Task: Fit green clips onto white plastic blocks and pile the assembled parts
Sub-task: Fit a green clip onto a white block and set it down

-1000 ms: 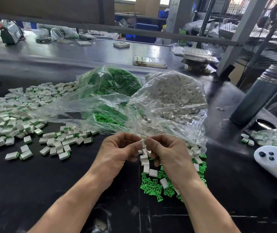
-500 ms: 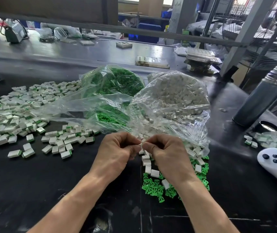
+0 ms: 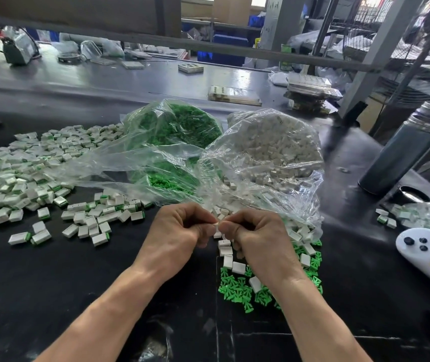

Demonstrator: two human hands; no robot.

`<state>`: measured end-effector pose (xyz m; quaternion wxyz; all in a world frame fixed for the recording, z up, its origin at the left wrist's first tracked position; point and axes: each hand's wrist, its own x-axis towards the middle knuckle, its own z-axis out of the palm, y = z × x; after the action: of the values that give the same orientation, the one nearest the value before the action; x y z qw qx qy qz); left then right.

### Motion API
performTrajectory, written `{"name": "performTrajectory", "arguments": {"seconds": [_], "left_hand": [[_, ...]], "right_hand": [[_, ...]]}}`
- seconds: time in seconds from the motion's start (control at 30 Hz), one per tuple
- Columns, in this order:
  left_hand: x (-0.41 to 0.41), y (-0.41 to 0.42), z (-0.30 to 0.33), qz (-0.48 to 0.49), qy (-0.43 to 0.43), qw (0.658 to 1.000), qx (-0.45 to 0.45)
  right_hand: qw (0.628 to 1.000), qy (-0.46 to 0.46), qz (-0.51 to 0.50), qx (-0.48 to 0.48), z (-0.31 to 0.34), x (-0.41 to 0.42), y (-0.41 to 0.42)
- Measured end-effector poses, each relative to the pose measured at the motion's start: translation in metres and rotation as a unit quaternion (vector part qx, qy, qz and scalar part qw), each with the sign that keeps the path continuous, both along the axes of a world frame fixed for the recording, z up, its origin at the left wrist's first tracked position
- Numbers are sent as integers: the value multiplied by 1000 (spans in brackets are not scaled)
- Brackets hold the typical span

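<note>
My left hand [image 3: 179, 231] and my right hand [image 3: 258, 236] meet fingertip to fingertip above the black table, both pinching one small white block [image 3: 217, 225]; any green clip on it is hidden by the fingers. Loose white blocks [image 3: 228, 259] and loose green clips [image 3: 237, 288] lie just below my right hand. A wide pile of assembled white-and-green parts [image 3: 25, 176] covers the table to the left. A clear bag of green clips [image 3: 174, 134] and a clear bag of white blocks [image 3: 274, 152] sit behind my hands.
A dark grey metal flask [image 3: 402, 150] stands at the right. A white handheld device with dark buttons [image 3: 425, 252] lies near the right edge beside another bag of parts [image 3: 428, 215]. Trays and a machine sit on the far table.
My hands have stayed together on the small part with only slight finger shifts. The view has drifted a little.
</note>
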<state>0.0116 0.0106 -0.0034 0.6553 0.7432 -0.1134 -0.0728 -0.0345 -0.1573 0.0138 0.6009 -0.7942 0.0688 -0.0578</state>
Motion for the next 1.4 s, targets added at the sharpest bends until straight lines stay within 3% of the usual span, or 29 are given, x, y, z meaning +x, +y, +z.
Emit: {"name": "performTrajectory", "arguments": {"seconds": [0.5,0.8,1.0,1.17,1.4], "left_hand": [[-5,-4,0,8,1,1000,-2],[-6,-8,3,-10,-38,999,-32],[-11,-13,2,-34,-14,996,-85],[-13,-17,-1,-42,-10,995,-88],[-14,-23,-6,-27,-29,995,-92]], "right_hand": [[1000,19,1,-8,1,-6,1],[986,29,-30,163,0,-4,3],[992,53,-23,110,-10,-1,23],[987,41,-69,137,-18,8,27],[991,-16,-132,36,-15,8,34]]}}
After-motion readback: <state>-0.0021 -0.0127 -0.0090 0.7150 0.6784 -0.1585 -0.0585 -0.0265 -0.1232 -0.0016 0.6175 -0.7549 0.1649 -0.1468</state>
